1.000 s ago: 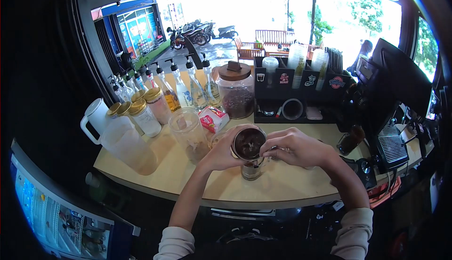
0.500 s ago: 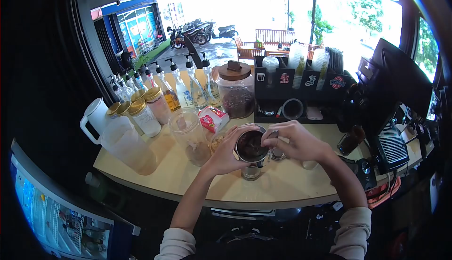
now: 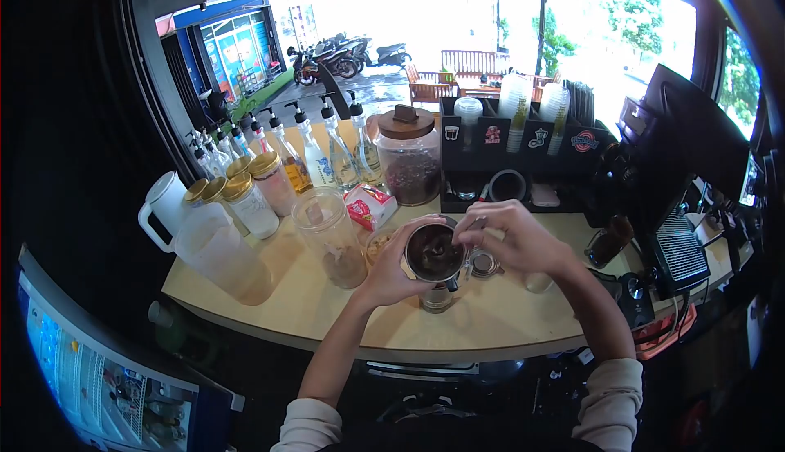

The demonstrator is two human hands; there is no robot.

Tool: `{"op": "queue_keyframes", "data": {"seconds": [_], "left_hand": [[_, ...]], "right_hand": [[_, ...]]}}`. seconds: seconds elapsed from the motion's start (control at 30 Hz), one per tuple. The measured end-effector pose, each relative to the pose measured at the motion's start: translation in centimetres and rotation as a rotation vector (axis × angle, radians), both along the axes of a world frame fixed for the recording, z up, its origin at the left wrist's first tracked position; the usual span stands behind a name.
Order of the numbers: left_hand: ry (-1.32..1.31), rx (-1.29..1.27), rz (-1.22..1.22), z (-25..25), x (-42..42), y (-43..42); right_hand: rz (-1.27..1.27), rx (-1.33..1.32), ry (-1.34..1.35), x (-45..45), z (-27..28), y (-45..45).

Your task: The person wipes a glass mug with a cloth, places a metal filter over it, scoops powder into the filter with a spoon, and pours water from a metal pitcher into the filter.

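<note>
My left hand (image 3: pixel 391 270) is closed around a metal cup (image 3: pixel 410 265) tilted towards me. Dark brown liquid (image 3: pixel 436 253) with lighter swirls fills much of it. At the cup's right rim, my right hand (image 3: pixel 515 239) pinches a thin metal spoon (image 3: pixel 479 223); its lower end is hidden in the liquid. Below the cup stands a small clear glass (image 3: pixel 437 300), partly covered by it. A round metal strainer-like piece (image 3: pixel 484 264) lies just under my right hand.
Left on the counter (image 3: pixel 392 329) stand a frosted jug (image 3: pixel 221 251), a clear tub (image 3: pixel 331 239) and gold-lidded jars (image 3: pixel 249 202). Pump bottles (image 3: pixel 315 153), a wooden-lidded jar (image 3: pixel 409 157) and a black cup organiser (image 3: pixel 523 141) line the back. A coffee machine (image 3: pixel 683 247) stands right.
My right hand has shifted slightly up with the spoon at the cup's rim. The liquid's swirl pattern differs. My left hand and the cup have moved slightly left.
</note>
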State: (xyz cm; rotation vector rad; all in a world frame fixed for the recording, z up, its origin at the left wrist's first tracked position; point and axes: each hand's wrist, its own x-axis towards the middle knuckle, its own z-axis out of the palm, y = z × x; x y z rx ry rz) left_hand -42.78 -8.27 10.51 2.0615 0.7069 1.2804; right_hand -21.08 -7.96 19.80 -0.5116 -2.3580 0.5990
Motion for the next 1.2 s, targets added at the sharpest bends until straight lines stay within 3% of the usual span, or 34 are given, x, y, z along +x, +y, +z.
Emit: {"op": "queue_keyframes", "data": {"seconds": [0.57, 0.63, 0.83, 1.2], "left_hand": [[-0.018, -0.032, 0.025, 0.4, -0.1, -0.5], [0.126, 0.065, 0.059, 0.3, -0.2, -0.1], [0.173, 0.051, 0.074, 0.9, -0.5, -0.1], [0.147, 0.038, 0.083, 0.7, -0.4, -0.1]], "right_hand": [[0.036, -0.050, -0.020, -0.4, -0.3, -0.2], [0.052, -0.073, -0.056, -0.4, -0.2, -0.1], [0.069, -0.003, -0.134, -0.7, 0.2, 0.6], [0.071, 0.035, -0.047, -1.3, 0.0, 1.6]]}}
